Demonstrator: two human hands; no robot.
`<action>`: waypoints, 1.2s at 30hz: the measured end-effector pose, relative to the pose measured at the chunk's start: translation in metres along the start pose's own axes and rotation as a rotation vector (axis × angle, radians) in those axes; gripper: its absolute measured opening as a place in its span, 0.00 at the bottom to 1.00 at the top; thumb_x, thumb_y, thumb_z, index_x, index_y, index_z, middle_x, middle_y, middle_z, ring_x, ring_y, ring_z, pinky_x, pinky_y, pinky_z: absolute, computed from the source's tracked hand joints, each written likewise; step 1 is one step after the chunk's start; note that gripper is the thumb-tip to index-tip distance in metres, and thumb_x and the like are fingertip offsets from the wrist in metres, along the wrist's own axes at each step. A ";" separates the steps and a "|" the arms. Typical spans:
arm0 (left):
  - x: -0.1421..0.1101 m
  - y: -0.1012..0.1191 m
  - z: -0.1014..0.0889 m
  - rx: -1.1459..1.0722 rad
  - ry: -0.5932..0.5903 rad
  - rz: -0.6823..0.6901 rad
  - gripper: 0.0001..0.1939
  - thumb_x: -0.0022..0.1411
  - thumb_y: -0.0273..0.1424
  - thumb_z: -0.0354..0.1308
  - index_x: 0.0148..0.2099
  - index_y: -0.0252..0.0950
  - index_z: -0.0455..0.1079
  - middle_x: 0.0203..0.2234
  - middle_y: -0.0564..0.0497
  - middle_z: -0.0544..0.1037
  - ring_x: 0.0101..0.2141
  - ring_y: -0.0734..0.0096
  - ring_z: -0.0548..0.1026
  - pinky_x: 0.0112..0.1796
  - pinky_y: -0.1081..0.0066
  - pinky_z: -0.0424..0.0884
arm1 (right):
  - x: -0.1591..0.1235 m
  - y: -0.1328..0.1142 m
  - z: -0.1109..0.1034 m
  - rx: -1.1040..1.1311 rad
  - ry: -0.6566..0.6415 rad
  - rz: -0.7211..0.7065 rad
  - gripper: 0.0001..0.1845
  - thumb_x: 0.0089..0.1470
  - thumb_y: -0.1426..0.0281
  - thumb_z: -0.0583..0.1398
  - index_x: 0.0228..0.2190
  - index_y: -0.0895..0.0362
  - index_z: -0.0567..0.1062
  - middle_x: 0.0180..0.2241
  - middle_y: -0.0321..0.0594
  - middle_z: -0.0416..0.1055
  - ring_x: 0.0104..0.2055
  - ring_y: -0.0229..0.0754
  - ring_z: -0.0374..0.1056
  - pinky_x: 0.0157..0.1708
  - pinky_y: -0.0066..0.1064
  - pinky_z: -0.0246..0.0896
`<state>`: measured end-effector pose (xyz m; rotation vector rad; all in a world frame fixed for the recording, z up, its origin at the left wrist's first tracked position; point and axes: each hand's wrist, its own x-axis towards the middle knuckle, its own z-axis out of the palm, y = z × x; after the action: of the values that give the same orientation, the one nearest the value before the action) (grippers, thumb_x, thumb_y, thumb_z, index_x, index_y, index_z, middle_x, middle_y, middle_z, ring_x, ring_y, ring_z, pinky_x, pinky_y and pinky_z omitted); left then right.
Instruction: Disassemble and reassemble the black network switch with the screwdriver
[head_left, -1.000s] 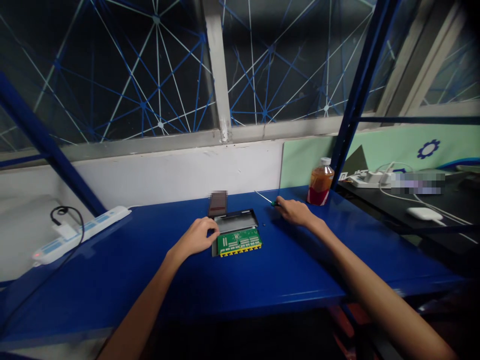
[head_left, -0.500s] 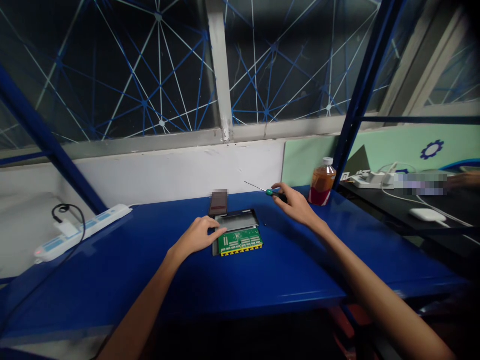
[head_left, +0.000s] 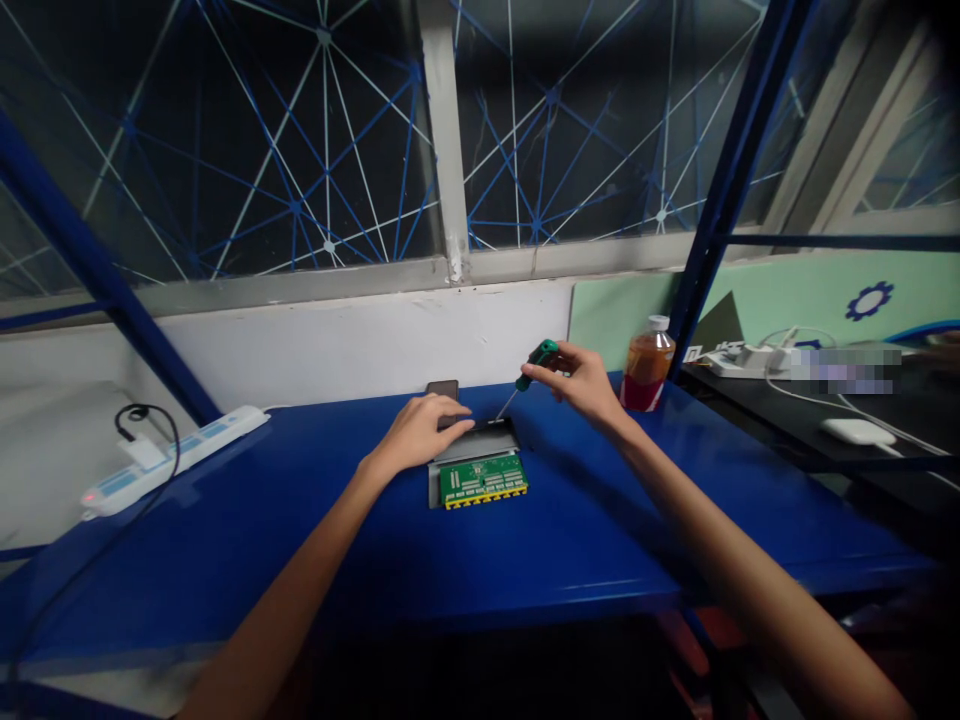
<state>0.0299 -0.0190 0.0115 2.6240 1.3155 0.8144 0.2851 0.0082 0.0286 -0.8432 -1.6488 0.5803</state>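
Observation:
A grey metal case with a green circuit board at its near end lies on the blue table. My left hand rests on the case's far left corner, fingers stretched forward over it. My right hand is closed on a green-handled screwdriver, held tilted with its tip down at the far edge of the case. A dark phone lies just behind my left hand.
A bottle of orange liquid stands right of my right hand. A white power strip with a black cable lies at the left. A black desk with a white mouse and cables adjoins on the right. Blue posts flank the table.
My right hand picked the screwdriver up off the table, swung it upright and brought its tip down to the case. My left hand slid forward from the board's left side to the case's far corner.

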 end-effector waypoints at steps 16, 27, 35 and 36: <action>0.011 0.020 0.058 -0.371 -0.008 -0.006 0.11 0.60 0.27 0.56 0.43 0.37 0.78 0.39 0.48 0.81 0.40 0.62 0.77 0.42 0.67 0.69 | -0.020 -0.003 0.028 -0.042 -0.269 -0.012 0.17 0.54 0.54 0.58 0.30 0.54 0.63 0.28 0.37 0.72 0.20 0.37 0.69 0.18 0.28 0.63; 0.011 0.016 0.069 -0.300 -0.065 -0.026 0.09 0.60 0.29 0.56 0.39 0.38 0.79 0.37 0.49 0.81 0.39 0.62 0.77 0.41 0.68 0.68 | -0.021 -0.002 0.027 -0.062 -0.306 -0.024 0.17 0.55 0.54 0.57 0.30 0.54 0.63 0.26 0.36 0.71 0.21 0.38 0.71 0.18 0.29 0.62; 0.011 0.017 0.069 -0.291 -0.069 -0.040 0.09 0.59 0.30 0.56 0.38 0.38 0.79 0.36 0.48 0.82 0.39 0.62 0.77 0.42 0.67 0.69 | -0.022 -0.003 0.028 -0.049 -0.317 -0.027 0.16 0.56 0.55 0.57 0.30 0.54 0.62 0.27 0.37 0.71 0.21 0.37 0.70 0.19 0.28 0.60; 0.011 0.017 0.069 -0.295 -0.061 -0.036 0.09 0.59 0.29 0.56 0.38 0.39 0.79 0.36 0.49 0.82 0.39 0.62 0.77 0.41 0.67 0.69 | -0.022 -0.003 0.028 -0.049 -0.316 -0.025 0.16 0.56 0.55 0.57 0.30 0.54 0.62 0.27 0.37 0.70 0.21 0.37 0.69 0.19 0.29 0.60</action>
<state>0.0818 -0.0109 -0.0379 2.3701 1.1262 0.8433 0.2596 -0.0092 0.0104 -0.7944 -1.9640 0.6850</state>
